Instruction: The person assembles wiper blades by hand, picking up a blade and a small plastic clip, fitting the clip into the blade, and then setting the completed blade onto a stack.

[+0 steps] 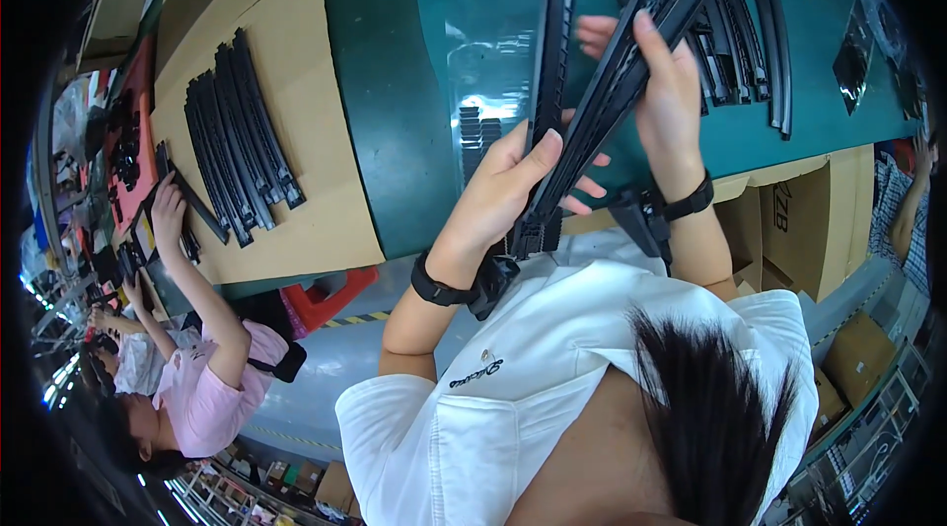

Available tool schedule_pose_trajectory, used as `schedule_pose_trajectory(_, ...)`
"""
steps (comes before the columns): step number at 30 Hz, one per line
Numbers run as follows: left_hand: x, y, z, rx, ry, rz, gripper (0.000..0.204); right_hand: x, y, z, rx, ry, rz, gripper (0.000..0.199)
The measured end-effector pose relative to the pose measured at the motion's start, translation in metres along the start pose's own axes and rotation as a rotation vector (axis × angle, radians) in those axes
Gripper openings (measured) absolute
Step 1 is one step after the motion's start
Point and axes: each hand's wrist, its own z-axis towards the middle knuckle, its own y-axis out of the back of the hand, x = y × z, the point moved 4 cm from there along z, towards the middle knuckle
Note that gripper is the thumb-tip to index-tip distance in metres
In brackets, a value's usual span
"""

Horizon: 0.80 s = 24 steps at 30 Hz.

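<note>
My left hand (503, 181) grips the near ends of several long black plastic strips above the green table (395, 112). One strip (552, 52) stands apart and points away from me. The rest form a bundle (617, 82) leaning to the right, and my right hand (666, 97) clasps that bundle near its far end, with the thumb over it. Each wrist carries a black strap.
More black strips (735, 28) lie piled on the table behind my hands. At the left a cardboard sheet (316, 171) bears a row of black strips (237, 131). A co-worker in pink (212, 388) touches a strip there. A red stool (326, 294) and cardboard boxes (789, 220) stand below the table.
</note>
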Motion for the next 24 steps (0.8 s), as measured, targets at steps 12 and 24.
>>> schedule_pose_trajectory(12, -0.011, 0.017, -0.006, 0.244, 0.110, -0.083, 0.043, 0.040, -0.066, -0.029, 1.237, 0.676, -1.239, 0.019)
schedule_pose_trajectory(24, 0.008, 0.023, -0.012, 0.004, 0.173, -0.600, 0.034, 0.045, -0.063, -0.049, 0.962, 1.188, -1.136, 0.026)
